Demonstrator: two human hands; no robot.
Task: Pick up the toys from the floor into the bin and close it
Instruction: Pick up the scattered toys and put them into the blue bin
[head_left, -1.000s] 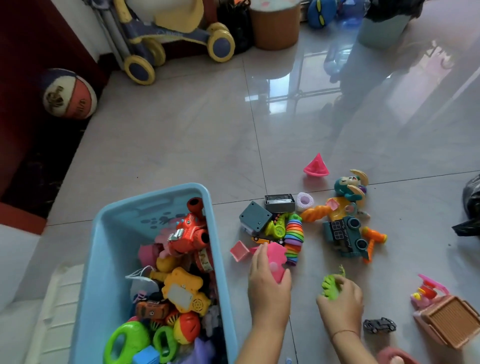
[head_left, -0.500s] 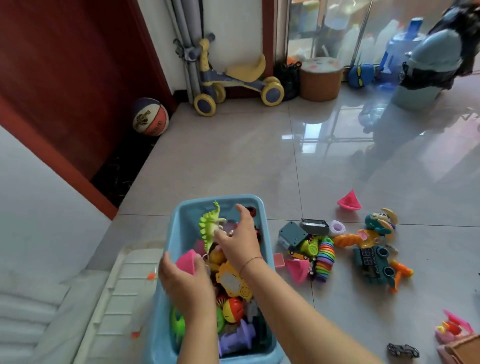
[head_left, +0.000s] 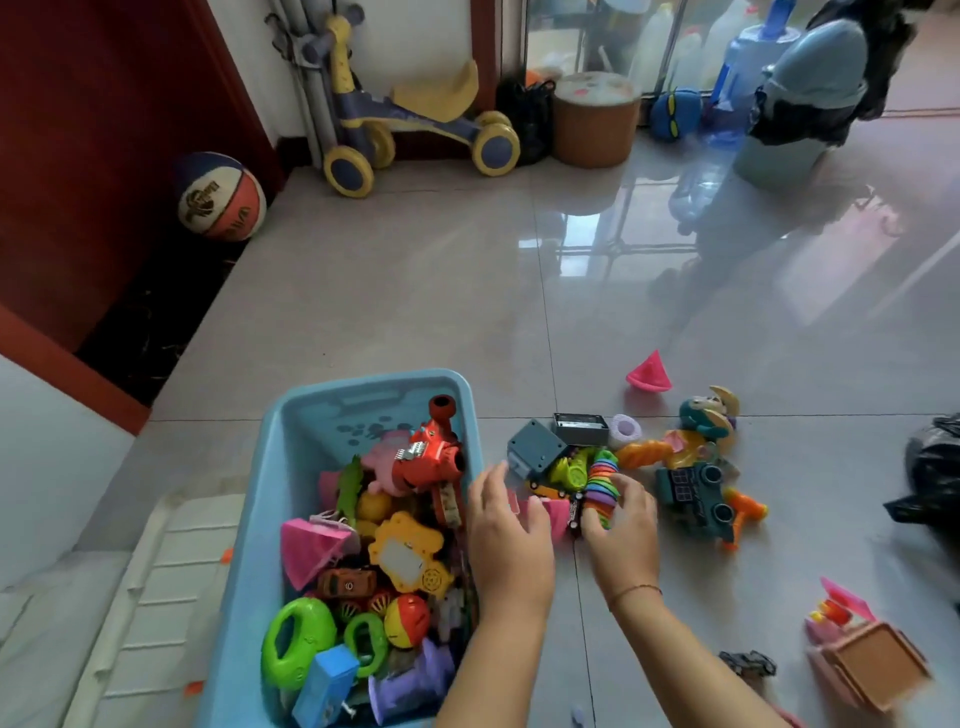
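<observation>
The light blue bin (head_left: 283, 467) stands open on the floor at lower left, holding several toys: a red toy (head_left: 431, 457), a yellow flower-shaped one (head_left: 408, 553), a pink cone (head_left: 311, 545). Its white lid (head_left: 171, 597) lies to its left. Right of the bin lies a toy pile: a grey box (head_left: 535, 447), a rainbow ring toy (head_left: 602, 475), a dark teal truck (head_left: 693, 491). My left hand (head_left: 511, 535) hovers with spread fingers over a pink piece (head_left: 556, 512). My right hand (head_left: 626, 530) curls around the rainbow ring toy's near end.
A pink cone (head_left: 649, 374) lies beyond the pile, a small black car (head_left: 748, 662) and a pink-brown toy (head_left: 867, 660) at lower right, a black bag (head_left: 935, 478) at the right edge. A basketball (head_left: 221, 196), ride-on trike (head_left: 415, 119) and round stool (head_left: 595, 119) line the far wall.
Both hands dropped a pink cone and a green dinosaur into the bin, then came back right to the floor pile. The right hand now closes on the rainbow ring toy.
</observation>
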